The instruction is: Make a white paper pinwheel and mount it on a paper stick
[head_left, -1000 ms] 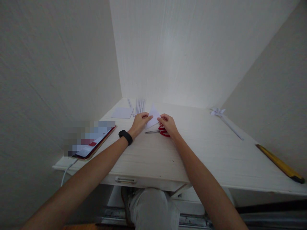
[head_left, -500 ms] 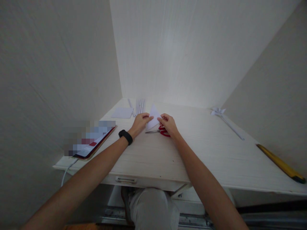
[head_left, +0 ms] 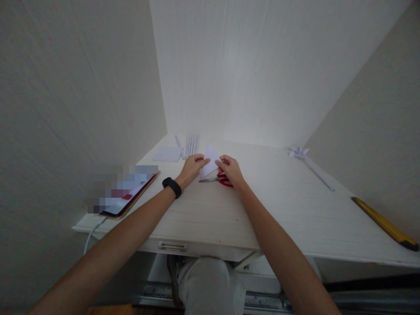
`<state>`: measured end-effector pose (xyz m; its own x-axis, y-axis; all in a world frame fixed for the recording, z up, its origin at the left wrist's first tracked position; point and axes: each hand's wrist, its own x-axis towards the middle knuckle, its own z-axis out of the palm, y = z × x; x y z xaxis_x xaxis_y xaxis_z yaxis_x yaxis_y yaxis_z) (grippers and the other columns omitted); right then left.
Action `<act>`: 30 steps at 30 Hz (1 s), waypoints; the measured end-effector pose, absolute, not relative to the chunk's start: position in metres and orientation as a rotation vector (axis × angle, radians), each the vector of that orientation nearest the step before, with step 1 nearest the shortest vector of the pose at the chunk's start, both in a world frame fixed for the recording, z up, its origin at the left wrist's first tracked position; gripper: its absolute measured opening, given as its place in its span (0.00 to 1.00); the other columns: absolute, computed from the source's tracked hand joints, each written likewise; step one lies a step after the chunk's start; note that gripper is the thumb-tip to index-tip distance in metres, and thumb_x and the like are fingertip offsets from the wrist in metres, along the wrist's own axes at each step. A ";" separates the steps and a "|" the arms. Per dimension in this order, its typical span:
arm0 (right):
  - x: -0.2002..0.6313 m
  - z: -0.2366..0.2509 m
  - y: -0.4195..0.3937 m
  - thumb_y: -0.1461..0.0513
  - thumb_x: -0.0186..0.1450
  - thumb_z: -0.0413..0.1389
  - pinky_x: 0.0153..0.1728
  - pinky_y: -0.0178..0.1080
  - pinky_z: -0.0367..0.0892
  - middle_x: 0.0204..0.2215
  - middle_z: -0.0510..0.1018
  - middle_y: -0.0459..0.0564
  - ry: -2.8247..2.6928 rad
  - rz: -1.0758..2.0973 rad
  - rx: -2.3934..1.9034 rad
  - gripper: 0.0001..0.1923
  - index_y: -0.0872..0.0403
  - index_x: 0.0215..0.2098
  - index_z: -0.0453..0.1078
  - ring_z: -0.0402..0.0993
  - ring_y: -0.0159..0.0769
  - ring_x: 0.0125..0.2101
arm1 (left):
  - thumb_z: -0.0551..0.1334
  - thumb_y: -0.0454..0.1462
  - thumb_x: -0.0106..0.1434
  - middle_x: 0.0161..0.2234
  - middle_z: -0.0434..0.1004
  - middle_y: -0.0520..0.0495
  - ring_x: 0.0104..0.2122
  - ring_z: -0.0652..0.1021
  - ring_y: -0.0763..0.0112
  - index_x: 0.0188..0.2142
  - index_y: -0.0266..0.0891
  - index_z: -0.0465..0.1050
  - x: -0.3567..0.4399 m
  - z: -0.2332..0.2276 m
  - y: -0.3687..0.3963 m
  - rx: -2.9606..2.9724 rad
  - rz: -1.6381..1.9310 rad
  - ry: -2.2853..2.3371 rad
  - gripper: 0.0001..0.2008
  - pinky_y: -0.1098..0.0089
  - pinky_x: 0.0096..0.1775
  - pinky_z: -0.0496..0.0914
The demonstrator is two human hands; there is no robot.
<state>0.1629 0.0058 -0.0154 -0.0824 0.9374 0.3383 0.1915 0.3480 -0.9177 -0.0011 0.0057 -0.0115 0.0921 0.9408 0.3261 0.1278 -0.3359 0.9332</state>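
Observation:
A piece of white paper (head_left: 211, 160), folded into a triangle, is held up between my two hands over the desk. My left hand (head_left: 194, 167) pinches its left edge, thumb on the near face. On the opposite side my right hand (head_left: 230, 167) grips the right corner between thumb and fingers. Just below the paper lie scissors with red handles (head_left: 225, 180); their blades point left, and my right hand partly covers the handles. A black band (head_left: 172, 187) is around my left wrist.
A stack of white paper squares (head_left: 167, 154) and several thin rolled paper sticks (head_left: 192, 145) lie at the back left. A phone or tablet (head_left: 131, 190) with a cable rests at the left edge. To the right are a paper pinwheel (head_left: 299, 152) on a stick and a yellow cutter (head_left: 383, 223).

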 end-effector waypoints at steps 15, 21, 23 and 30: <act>0.165 -0.018 0.011 0.52 0.55 0.55 0.22 0.32 0.64 0.20 0.69 0.42 -1.511 0.898 -1.052 0.13 0.55 0.29 0.68 0.65 0.28 0.20 | 0.66 0.44 0.50 0.30 0.77 0.45 0.28 0.72 0.72 0.31 0.33 0.76 0.001 -0.018 0.010 1.574 1.167 0.988 0.15 0.71 0.31 0.64; 0.165 -0.018 0.010 0.51 0.55 0.55 0.24 0.32 0.64 0.22 0.70 0.43 -1.500 0.927 -1.036 0.14 0.55 0.29 0.68 0.66 0.29 0.23 | 0.67 0.44 0.48 0.29 0.77 0.44 0.26 0.71 0.73 0.31 0.32 0.76 0.002 -0.020 0.011 1.568 1.164 0.994 0.16 0.71 0.30 0.63; 0.165 -0.018 0.010 0.51 0.55 0.55 0.24 0.32 0.64 0.22 0.70 0.43 -1.496 0.954 -1.026 0.14 0.55 0.29 0.68 0.66 0.28 0.23 | 0.68 0.44 0.48 0.29 0.77 0.44 0.26 0.71 0.73 0.31 0.33 0.77 0.002 -0.020 0.012 1.555 1.175 0.999 0.16 0.71 0.30 0.63; 0.164 -0.020 0.011 0.51 0.55 0.55 0.23 0.32 0.64 0.20 0.67 0.42 -1.504 0.915 -1.047 0.14 0.54 0.26 0.64 0.65 0.28 0.22 | 0.67 0.44 0.49 0.32 0.78 0.42 0.28 0.72 0.71 0.32 0.33 0.77 0.002 -0.021 0.011 1.524 1.188 0.991 0.16 0.71 0.31 0.64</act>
